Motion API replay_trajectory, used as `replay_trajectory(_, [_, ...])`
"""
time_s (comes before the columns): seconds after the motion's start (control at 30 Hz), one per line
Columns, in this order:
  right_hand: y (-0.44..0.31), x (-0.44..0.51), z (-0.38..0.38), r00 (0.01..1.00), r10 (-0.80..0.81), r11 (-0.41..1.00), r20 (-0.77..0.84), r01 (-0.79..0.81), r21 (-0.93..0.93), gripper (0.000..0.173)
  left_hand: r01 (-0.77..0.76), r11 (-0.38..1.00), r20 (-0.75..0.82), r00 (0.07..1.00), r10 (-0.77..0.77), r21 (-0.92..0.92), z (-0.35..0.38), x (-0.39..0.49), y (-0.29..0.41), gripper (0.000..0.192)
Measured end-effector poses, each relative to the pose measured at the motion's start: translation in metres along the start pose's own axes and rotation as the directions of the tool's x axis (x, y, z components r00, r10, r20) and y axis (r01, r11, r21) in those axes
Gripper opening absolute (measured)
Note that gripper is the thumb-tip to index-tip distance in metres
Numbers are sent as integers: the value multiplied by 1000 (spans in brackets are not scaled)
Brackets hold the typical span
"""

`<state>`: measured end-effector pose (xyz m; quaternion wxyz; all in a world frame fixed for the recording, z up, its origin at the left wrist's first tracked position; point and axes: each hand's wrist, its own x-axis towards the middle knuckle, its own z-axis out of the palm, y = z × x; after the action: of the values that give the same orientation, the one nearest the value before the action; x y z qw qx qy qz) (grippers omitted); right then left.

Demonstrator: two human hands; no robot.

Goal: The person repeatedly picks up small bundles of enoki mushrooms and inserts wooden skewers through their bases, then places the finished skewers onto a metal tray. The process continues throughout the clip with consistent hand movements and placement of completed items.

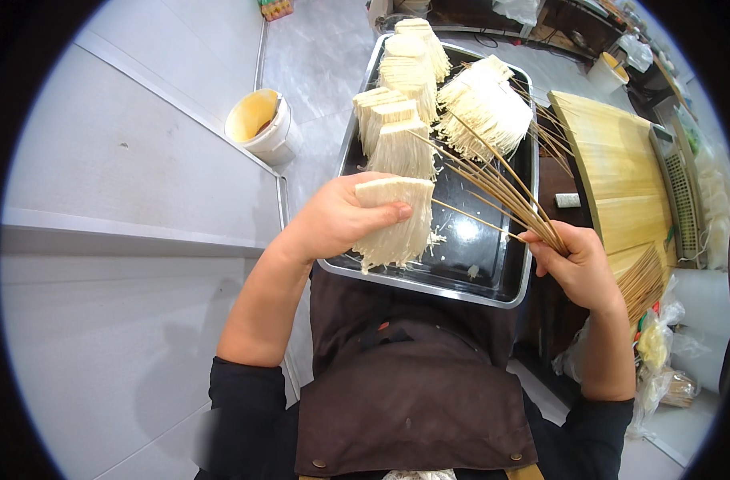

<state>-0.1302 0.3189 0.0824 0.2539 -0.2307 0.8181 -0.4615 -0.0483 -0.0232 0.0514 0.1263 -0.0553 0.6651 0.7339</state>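
A flat bunch of enoki mushrooms [395, 234] is pinched in my left hand [353, 219], its cut root edge up and the caps hanging down. My right hand [572, 261] grips a fan of thin bamboo skewers [497, 189]. One single skewer [473, 218] sticks out from its fingertips, and its far end meets the right side of the bunch; whether it has pierced it I cannot tell. Under both lies a black metal tray [461, 294]. More enoki bunches [404, 78] stand along its left side, and a skewered pile of enoki [488, 108] rests at its far right.
Left of the tray, a white bucket [275, 141] with yellowish residue stands on the floor near a pale wall panel [131, 150]. On the right are a wooden board [623, 162], a pile of skewers [641, 279], a plastic basket [680, 192] and a small white roll [567, 200].
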Motion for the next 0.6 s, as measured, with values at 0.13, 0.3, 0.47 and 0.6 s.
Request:
replay_trajectory(0.13, [-6, 5, -14, 998, -42, 995, 55, 47, -87, 14, 39, 998, 52, 998, -41, 39, 2, -2, 2, 33])
replay_trajectory(0.3, [-3, 12, -17, 992, -58, 990, 109, 71, -119, 15, 75, 993, 125, 988, -86, 95, 7, 2, 5, 33])
replay_trajectory(0.47, [9, 18, -14, 991, 26, 999, 132, -32, 43, 15, 110, 993, 197, 973, -118, 52, 9, 5, 3, 32])
replay_trajectory(0.6, [16, 16, -7, 978, -6, 995, 207, -15, 99, 15, 128, 990, 241, 961, -139, 62, 16, 11, -1, 32])
